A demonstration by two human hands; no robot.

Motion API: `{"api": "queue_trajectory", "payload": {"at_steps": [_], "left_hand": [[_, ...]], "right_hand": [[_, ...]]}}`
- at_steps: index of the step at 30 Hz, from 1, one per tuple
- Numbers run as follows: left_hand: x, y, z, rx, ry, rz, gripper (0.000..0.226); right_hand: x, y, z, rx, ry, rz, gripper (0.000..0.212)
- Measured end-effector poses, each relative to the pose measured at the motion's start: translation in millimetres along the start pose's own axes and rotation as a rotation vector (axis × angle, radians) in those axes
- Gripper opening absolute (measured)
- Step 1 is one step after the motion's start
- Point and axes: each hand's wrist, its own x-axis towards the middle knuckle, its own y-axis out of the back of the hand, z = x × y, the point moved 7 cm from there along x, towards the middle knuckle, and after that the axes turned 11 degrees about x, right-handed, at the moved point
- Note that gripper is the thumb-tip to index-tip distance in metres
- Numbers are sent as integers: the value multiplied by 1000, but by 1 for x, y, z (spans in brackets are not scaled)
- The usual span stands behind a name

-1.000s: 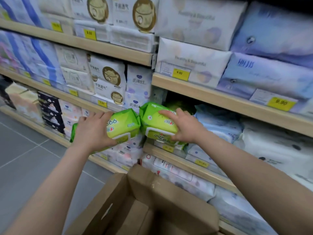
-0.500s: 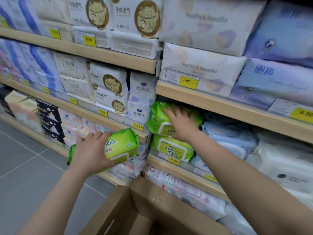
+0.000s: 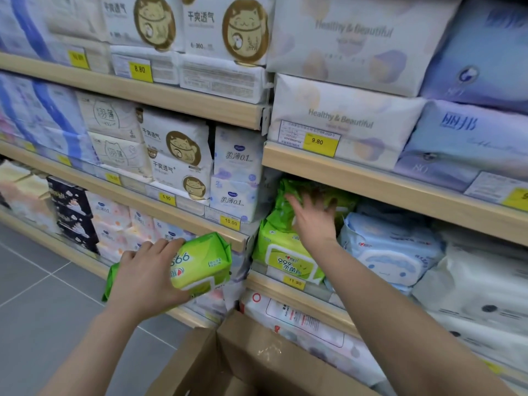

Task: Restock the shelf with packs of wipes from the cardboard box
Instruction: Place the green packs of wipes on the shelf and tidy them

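A: Held wipes pack (image 3: 200, 264)? Shelf packs at 3 o'clock of it?
B: Both lime green; shelf stack (image 3: 285, 252) has white label. Neighbour pack (image 3: 391, 250) pale blue, cartoon face. Price tags (image 3: 320, 142) yellow. Box (image 3: 257, 358) brown.

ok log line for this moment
left hand: holds green wipes pack | right hand: open, pressing upper green pack on shelf stack

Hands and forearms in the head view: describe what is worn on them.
Nothing is worn on either. The left hand and right hand are bare, with no gloves, rings, watch or wristband visible. Both forearms are uncovered as far as the frame shows; no sleeve edge is in view.
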Motion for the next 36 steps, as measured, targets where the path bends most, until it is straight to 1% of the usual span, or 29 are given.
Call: {"api": "queue_trajectory", "payload": {"at_steps": [2,6,9,13,15,16,17,18,19,20,21,22,24,28,30,32,34,36], "left_hand": [[0,-1,1,-3,2,-5,98],[0,-3,1,2,3,-15,96],[0,-4,1,1,-5,-17,95],[-1,-7,3,16,-15,-37,95],[-1,-8,7,24,-26,-53,96],[-2,-8,11,27,-37,-57,96],[-2,-9,16,30,-54,-60,96],[-4,-9,22,27,-75,-61,96],[-5,-7,29,17,-100,-58,96],[-6,-5,38,5,-129,-50,96],[-6,-1,47,-12,-159,-37,96],[-7,5,57,-31,-189,-19,95],[-7,17,76,-67,-243,15,94],[1,39,114,-56,-316,64,98],[12,51,129,-70,-304,48,99],[26,62,142,-55,-279,44,98],[44,73,153,9,-270,71,96],[63,80,161,62,-264,88,94]], "right_hand": [[9,-3,-6,3,-16,-15,78],[19,-12,-20,-43,-49,14,77],[19,-16,-21,-86,-62,16,80],[19,-14,-23,-41,-47,-28,80],[7,-4,-29,117,29,-12,80],[-4,-1,-36,271,106,-21,78],[-20,2,-45,464,192,-77,76],[-39,5,-55,629,277,-174,77],[-61,6,-64,704,351,-280,81],[-81,6,-69,692,407,-363,88],[-98,5,-69,645,434,-403,95],[-111,6,-63,604,431,-400,100],[-125,15,-41,582,375,-328,101],[-146,46,25,533,291,-181,91],[-151,61,62,441,256,-68,85],[-153,72,95,324,224,23,84],[-150,79,116,239,191,53,87],[-145,79,127,224,151,49,87]]}}
